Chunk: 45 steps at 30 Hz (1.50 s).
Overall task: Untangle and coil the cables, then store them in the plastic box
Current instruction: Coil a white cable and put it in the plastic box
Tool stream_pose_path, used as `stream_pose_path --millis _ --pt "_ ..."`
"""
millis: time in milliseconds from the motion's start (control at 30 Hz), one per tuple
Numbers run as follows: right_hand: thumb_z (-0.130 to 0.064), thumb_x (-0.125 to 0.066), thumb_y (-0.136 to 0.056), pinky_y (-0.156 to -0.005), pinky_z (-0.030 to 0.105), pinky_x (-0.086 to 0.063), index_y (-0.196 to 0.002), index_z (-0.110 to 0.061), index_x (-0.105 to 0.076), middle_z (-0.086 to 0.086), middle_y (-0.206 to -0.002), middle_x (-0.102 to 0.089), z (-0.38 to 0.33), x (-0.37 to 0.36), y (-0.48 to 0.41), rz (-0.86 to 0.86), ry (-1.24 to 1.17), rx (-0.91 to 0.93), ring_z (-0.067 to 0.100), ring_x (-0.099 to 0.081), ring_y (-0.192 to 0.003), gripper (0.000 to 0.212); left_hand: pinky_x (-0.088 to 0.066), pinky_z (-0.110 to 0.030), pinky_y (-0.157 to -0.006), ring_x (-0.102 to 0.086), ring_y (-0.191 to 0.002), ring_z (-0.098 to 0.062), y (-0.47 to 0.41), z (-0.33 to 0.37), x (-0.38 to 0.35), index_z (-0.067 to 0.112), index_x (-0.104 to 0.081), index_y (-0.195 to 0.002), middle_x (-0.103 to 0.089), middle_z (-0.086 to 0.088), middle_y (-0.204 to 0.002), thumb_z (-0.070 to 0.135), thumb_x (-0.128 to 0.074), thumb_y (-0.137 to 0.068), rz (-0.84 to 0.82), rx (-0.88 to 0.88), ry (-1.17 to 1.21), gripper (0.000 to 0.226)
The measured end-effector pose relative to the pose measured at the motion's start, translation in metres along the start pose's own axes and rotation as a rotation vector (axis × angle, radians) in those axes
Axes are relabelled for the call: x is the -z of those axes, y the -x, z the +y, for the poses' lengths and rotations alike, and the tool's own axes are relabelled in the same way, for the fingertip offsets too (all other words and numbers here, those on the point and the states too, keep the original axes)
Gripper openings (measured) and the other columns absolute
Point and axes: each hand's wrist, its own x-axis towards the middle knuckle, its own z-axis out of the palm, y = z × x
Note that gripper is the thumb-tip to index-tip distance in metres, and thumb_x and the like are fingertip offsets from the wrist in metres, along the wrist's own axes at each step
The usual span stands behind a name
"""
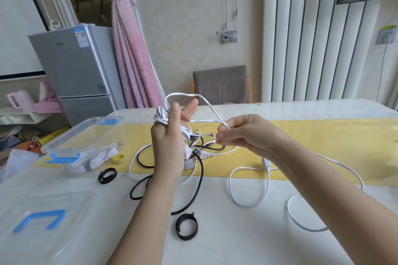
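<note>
While the left grip (170, 135) is raised above the surface (237, 239), its fingers curl round a bundle (163, 115) of white cable wound about them, with the thumb upright and one finger pointing away. The right grip (243, 133), just beside it at the same height, pinches a strand of the same white cable (217, 123) between thumb and fingertips. From the bundle a loop (183, 94) rises, arches over both and comes down into that pinch. Below the left grip more turns hang loose, and a grey strap (189, 164) shows under the wrist.

The cable is thin, white and flat-looking. Its free length lies on the surface to the right in two wide loops (247, 204), with a small inline switch (267, 164) partly hidden by the right forearm. A black cable (201, 170) snakes beneath the left forearm, crossing the white strands in a tangle near a white plug (205, 154).

To the left stands the clear box (64, 134) with blue latches; a coiled white cable (90, 162), bound with a grey band and ending in a two-pin plug, shows at its near end. The box lid (53, 198) lies nearer, at lower left. Two black straps, one (107, 175) by the box and one (186, 226) nearer, lie closed into rings. A yellow runner (312, 131) crosses the surface under the tangle.
</note>
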Motion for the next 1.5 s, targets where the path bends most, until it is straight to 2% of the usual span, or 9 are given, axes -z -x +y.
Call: stream_pose_path --millis 233,367,567,633,733,833,1033,1167,1500 --pt "0.015 -0.057 -0.079 -0.057 0.018 -0.049 -0.067 -0.006 -0.056 0.004 -0.057 -0.059 -0.011 -0.011 0.004 -0.039 0.187 0.072 0.017 -0.058 -0.058 0.024 -0.044 -0.011 -0.079 -0.068 -0.092 0.001 0.002 -0.014 -0.002 0.012 -0.055 -0.063 -0.074 0.002 -0.095 0.026 -0.046 -0.101 0.015 -0.237 -0.406 0.041" --pt "0.001 -0.054 -0.088 -0.066 0.015 -0.050 -0.088 0.004 -0.059 0.011 -0.084 -0.067 -0.013 -0.011 0.009 -0.230 -0.072 0.092 0.013 -0.066 -0.073 0.006 -0.049 -0.021 -0.065 -0.064 -0.061 -0.005 0.001 -0.019 -0.002 0.014 -0.064 -0.071 -0.066 0.007 -0.066 0.025 -0.047 -0.101 -0.082 -0.116 -0.469 0.036" --pt "-0.022 -0.071 -0.068 -0.059 0.026 -0.042 -0.103 0.017 -0.061 0.021 -0.099 -0.061 -0.010 -0.010 0.010 -0.207 -0.055 0.173 0.035 -0.045 -0.072 0.054 -0.048 -0.024 -0.045 -0.063 -0.047 -0.014 0.018 -0.004 -0.023 0.020 -0.062 -0.080 -0.060 -0.019 -0.071 0.032 -0.041 -0.101 -0.255 0.234 -0.176 0.032" --pt "-0.018 -0.069 -0.069 -0.074 0.027 -0.043 -0.083 0.003 -0.073 0.017 -0.108 -0.068 -0.011 -0.011 0.010 -0.216 -0.052 0.198 0.034 -0.044 -0.126 0.025 -0.044 -0.024 -0.045 -0.056 -0.042 -0.013 0.018 -0.005 -0.023 0.020 -0.062 -0.087 -0.067 -0.019 -0.080 0.044 -0.036 -0.100 -0.264 0.294 -0.208 0.038" --pt "-0.016 -0.071 -0.067 -0.098 0.026 -0.042 -0.076 -0.005 -0.074 0.005 -0.108 -0.072 -0.011 -0.008 0.008 -0.156 -0.001 0.247 -0.003 -0.052 -0.121 0.015 -0.037 -0.028 -0.050 -0.050 -0.055 -0.026 0.015 -0.012 -0.017 0.021 -0.070 -0.085 -0.073 -0.010 -0.071 0.072 -0.024 -0.083 -0.362 0.417 -0.151 0.070" --pt "-0.025 -0.077 -0.062 -0.094 0.031 -0.044 -0.072 -0.011 -0.075 0.011 -0.104 -0.072 -0.009 -0.006 0.005 -0.019 0.041 0.248 0.014 -0.063 -0.107 0.017 -0.032 -0.025 -0.047 -0.036 -0.035 -0.017 0.017 -0.013 -0.017 0.005 -0.067 -0.071 -0.051 -0.009 -0.041 0.079 -0.006 -0.069 -0.637 0.564 -0.058 0.095" --pt "-0.013 -0.063 -0.085 -0.052 0.009 -0.047 -0.076 -0.010 -0.061 0.001 -0.074 -0.070 -0.012 -0.002 0.000 0.105 -0.385 0.172 0.001 -0.058 -0.055 0.010 -0.047 -0.019 -0.048 -0.036 -0.029 -0.001 0.017 -0.012 -0.006 0.013 -0.054 -0.067 -0.042 0.007 -0.041 0.045 -0.076 -0.074 -0.869 0.607 0.382 0.039" --pt "0.000 -0.058 -0.089 -0.054 0.014 -0.055 -0.092 -0.003 -0.060 0.009 -0.086 -0.070 -0.014 0.013 -0.003 0.254 -0.844 0.099 0.010 -0.071 -0.066 0.004 -0.047 -0.020 -0.060 -0.029 -0.035 -0.004 0.007 -0.004 0.004 0.002 -0.057 -0.089 -0.042 0.005 -0.046 0.017 -0.046 -0.100 -1.072 0.773 0.844 0.022" --pt "0.000 -0.055 -0.086 -0.058 0.013 -0.055 -0.064 -0.006 -0.074 0.005 -0.071 -0.072 -0.044 0.006 0.015 0.138 -0.788 0.323 0.008 -0.070 -0.068 0.029 -0.036 -0.008 -0.040 -0.036 -0.026 0.003 0.012 -0.022 -0.005 -0.002 -0.068 -0.098 -0.058 0.009 -0.056 0.050 -0.079 -0.066 -1.242 0.912 0.176 0.062"
